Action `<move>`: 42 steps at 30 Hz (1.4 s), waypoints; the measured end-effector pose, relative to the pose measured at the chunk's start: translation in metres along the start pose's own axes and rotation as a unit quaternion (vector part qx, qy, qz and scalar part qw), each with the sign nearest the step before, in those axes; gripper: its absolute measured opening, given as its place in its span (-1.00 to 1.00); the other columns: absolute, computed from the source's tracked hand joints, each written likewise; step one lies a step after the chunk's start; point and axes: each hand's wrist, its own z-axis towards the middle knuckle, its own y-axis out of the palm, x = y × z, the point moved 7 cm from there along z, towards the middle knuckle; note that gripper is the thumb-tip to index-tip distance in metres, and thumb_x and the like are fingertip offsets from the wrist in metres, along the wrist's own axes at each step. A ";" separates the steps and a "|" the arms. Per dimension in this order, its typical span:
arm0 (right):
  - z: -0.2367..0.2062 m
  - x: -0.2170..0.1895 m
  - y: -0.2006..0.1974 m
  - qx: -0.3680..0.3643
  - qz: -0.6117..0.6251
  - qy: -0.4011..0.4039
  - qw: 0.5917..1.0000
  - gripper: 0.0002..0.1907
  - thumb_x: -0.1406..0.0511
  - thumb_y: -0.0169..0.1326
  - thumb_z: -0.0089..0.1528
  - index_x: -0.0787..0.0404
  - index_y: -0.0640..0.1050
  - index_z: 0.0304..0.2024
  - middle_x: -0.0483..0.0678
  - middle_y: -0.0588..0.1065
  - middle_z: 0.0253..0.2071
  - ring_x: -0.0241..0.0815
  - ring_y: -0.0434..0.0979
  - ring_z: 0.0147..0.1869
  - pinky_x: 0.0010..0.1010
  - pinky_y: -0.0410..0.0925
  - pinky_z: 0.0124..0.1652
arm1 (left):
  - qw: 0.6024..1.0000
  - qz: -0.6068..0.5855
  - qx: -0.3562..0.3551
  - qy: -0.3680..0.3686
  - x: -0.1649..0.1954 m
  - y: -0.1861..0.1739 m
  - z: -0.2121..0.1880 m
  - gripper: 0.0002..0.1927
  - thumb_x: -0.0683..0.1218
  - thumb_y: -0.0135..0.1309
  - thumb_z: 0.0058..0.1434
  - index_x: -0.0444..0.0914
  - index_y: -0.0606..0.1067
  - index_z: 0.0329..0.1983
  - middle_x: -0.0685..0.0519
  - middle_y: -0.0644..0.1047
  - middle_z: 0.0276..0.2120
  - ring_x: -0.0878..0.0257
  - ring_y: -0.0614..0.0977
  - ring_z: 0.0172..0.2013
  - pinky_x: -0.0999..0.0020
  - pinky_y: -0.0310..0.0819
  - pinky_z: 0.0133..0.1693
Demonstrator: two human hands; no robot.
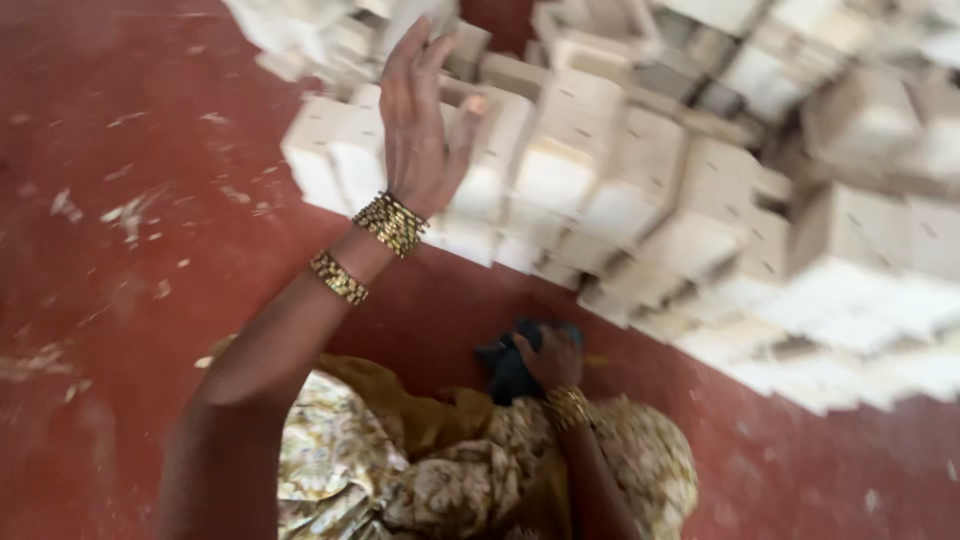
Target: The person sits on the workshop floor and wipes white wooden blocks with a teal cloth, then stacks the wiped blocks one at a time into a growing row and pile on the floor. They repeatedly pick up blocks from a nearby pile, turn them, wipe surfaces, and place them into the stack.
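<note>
Reaching left hand (420,130), grip apart, over white blocks (600,170) | right hand (550,358) clamped on one dark cloth (510,375)

The floor (130,330) is deep red, flecked with pale scraps. The stacked boxes (620,170) are off-white to cream. Gold bangles (390,223) ring the left wrist, the cloth (510,372) under the right hand (550,358) is dark blue-black, and the garment (440,470) is mustard yellow with a cream floral print.
</note>
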 end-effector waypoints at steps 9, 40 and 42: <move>-0.004 -0.010 -0.023 -0.116 0.062 0.080 0.988 -0.30 -0.20 0.16 0.15 0.11 0.55 0.11 0.18 0.39 0.25 0.18 0.41 0.29 0.03 0.34 0.16 | 0.894 -0.302 -0.331 0.029 0.274 0.202 -0.040 -0.18 0.29 -0.05 0.41 -0.29 0.08 0.53 -0.21 0.34 0.40 -0.03 0.34 0.43 -0.03 0.19 0.44; -0.009 -0.005 -0.043 -0.134 0.166 0.084 0.973 -0.23 -0.17 0.20 0.14 0.24 0.51 0.17 0.17 0.43 0.20 0.15 0.43 0.28 -0.05 0.34 0.22 | 0.757 -0.474 -0.226 -0.388 0.238 0.321 -0.023 0.20 0.10 0.39 -0.24 -0.40 0.01 0.37 -0.32 0.50 0.01 -0.13 0.69 -0.09 0.14 0.68 -0.07; -0.013 -0.003 -0.043 -0.118 0.160 0.083 0.976 -0.22 -0.17 0.21 0.14 0.24 0.51 0.18 0.17 0.43 0.19 0.15 0.43 0.27 -0.05 0.34 0.23 | 0.823 -0.468 -0.137 -0.292 0.217 0.274 -0.002 0.09 0.05 0.52 -0.08 -0.48 0.14 0.34 -0.29 0.49 0.08 -0.01 0.65 0.02 0.19 0.63 0.03</move>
